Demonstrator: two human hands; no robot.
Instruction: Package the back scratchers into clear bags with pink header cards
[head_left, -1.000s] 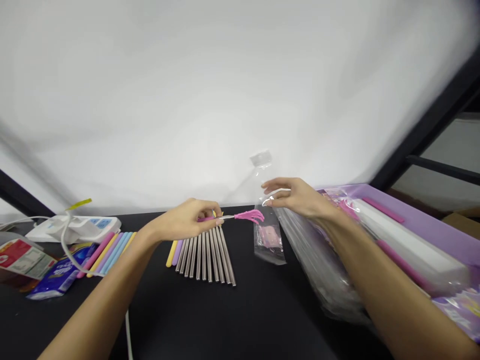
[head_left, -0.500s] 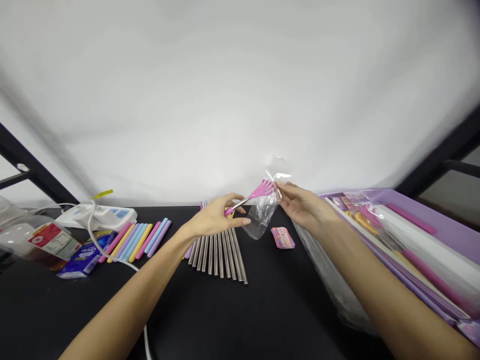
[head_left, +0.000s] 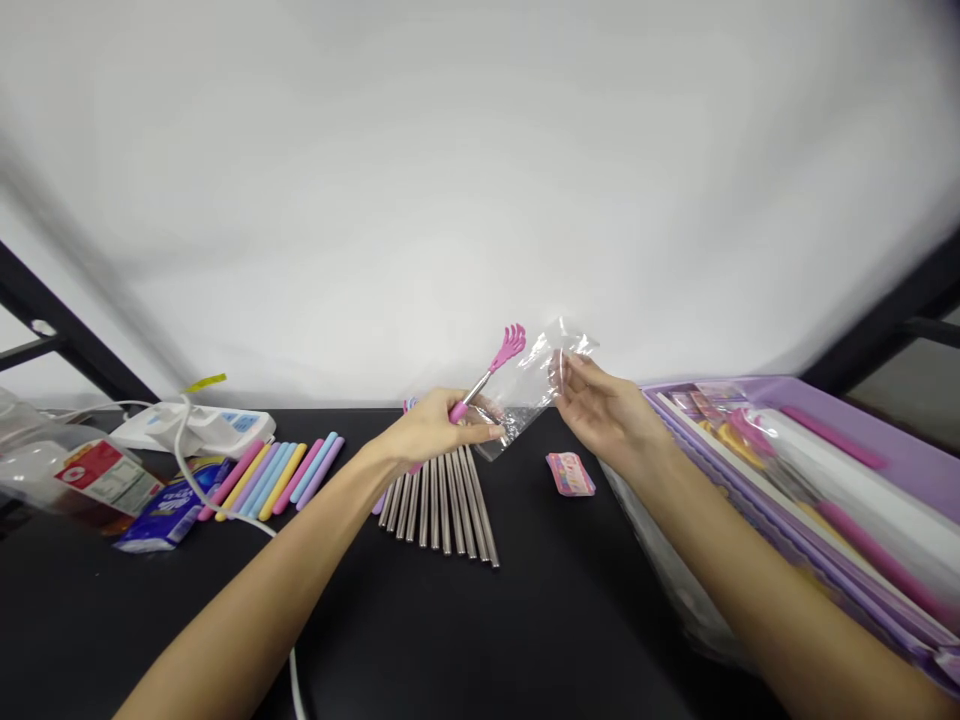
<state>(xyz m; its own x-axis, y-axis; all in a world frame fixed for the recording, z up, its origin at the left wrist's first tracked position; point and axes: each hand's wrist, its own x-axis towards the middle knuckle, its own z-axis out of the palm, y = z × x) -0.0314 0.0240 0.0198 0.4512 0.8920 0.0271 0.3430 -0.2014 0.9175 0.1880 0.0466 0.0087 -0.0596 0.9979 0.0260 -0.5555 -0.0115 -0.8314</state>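
A pink back scratcher (head_left: 508,345) with a hand-shaped head and a short metal shaft is held in my left hand (head_left: 431,432), its head pointing up and right. My right hand (head_left: 600,405) pinches a clear plastic bag (head_left: 525,385) by its upper right part. The bag's lower end reaches down to my left fingers; whether they touch it I cannot tell. Beneath my left hand a fan of metal tubes (head_left: 442,510) lies on the black table, their far ends hidden by the hand. A small stack of pink printed cards (head_left: 570,474) rests below my right hand.
Several pastel sticks (head_left: 274,480) lie in a row at left, beside a blue packet (head_left: 172,505), a labelled bottle (head_left: 105,480) and a white power strip (head_left: 225,428) with its cable. A purple bin (head_left: 862,420) of packaged items stands at right.
The back scratcher has turned more upright and its head has come away from my right fingers. The bag has shifted and now lies at a slant between my hands.
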